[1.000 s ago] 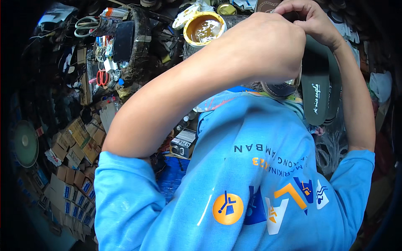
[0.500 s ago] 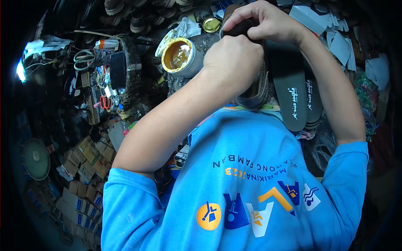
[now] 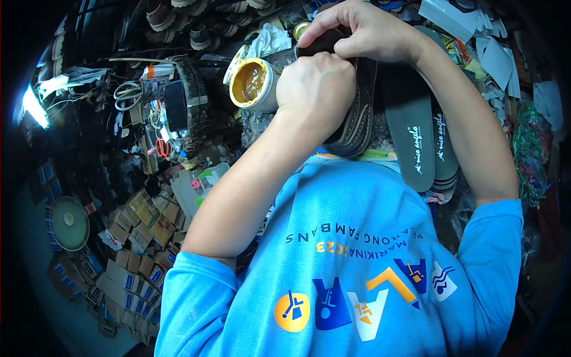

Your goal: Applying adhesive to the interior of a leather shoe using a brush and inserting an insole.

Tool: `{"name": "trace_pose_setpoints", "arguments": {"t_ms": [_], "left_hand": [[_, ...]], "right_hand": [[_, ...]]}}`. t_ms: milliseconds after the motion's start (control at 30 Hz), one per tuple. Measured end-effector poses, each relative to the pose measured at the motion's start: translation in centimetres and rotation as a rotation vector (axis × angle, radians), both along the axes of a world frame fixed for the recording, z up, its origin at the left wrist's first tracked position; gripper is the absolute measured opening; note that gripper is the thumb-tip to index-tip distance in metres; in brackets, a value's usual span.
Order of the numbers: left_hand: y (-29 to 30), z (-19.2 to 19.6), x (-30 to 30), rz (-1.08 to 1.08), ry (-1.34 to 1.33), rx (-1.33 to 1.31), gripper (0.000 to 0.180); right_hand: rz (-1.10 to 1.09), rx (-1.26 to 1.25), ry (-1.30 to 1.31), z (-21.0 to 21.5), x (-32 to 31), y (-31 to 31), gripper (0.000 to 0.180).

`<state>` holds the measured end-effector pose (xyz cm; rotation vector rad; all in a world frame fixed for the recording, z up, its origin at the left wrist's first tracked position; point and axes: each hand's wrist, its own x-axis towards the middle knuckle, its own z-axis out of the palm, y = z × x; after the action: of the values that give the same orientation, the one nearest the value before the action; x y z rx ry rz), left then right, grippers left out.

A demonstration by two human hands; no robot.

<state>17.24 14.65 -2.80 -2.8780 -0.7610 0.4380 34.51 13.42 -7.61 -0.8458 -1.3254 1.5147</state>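
Note:
A dark brown shoe [image 3: 355, 128] with stitched edges lies on the work surface in front of my chest. My left hand [image 3: 318, 86] is closed on the shoe, knuckles up, and its fingertips are hidden. Over the far part of the shoe my right hand [image 3: 369, 33] curls, with index finger and thumb bent round its dark opening. A tub [image 3: 275, 89] of yellow-brown glue [image 3: 250, 82] stands uncovered just left of my left hand. Grey-green insoles [image 3: 409, 131] lie to the right of the shoe, beneath my right forearm.
Behind the tub are a crumpled white cloth or paper [image 3: 269, 40] and a gold lid [image 3: 301, 28]. Red-handled scissors [image 3: 162, 147] and other tools sit at the left. Cardboard boxes [image 3: 140, 291] pile up at the lower left, near a round fan [image 3: 69, 223]. Paper sheets [image 3: 496, 65] lie far right.
Both hands and the shoe have shifted slightly left, closer to the glue tub. The whole view has also turned a little. Each hand keeps its place on the shoe.

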Motion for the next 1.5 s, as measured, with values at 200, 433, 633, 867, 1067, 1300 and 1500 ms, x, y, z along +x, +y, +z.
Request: {"name": "trace_pose_setpoints", "arguments": {"t_ms": [200,433,633,867,1067,1300,1500], "left_hand": [[-2.8,8.9,-2.9,-0.178,-0.023,-0.342,0.016],[-1.0,5.4,-1.9,-0.174,0.033,-0.181,0.012],[-1.9,7.7,-2.6,-0.144,-0.038,-0.285,0.014],[-2.5,10.3,-4.8,-0.083,0.003,-0.472,0.018],[-1.2,6.0,-4.3,-0.113,-0.390,-0.379,0.021],[-0.3,5.2,-5.3,-0.140,-0.502,-0.313,0.011],[-2.4,9.1,-7.6,-0.019,-0.474,-0.598,0.008]], "right_hand": [[0.018,-0.024,-0.029,0.7,0.3,-0.6,0.048],[-0.092,0.135,-0.219,0.5,-0.4,-1.0,0.049],[-0.143,0.259,-0.320,0.5,-0.7,-0.9,0.051],[-0.158,0.245,-0.342,0.3,-0.7,-1.3,0.050],[-0.206,0.318,-0.322,0.0,-1.1,-1.1,0.048],[-0.158,0.217,-0.283,0.5,-1.1,-1.3,0.048],[-0.147,0.272,-0.306,0.9,-1.4,-0.9,0.049]]}}
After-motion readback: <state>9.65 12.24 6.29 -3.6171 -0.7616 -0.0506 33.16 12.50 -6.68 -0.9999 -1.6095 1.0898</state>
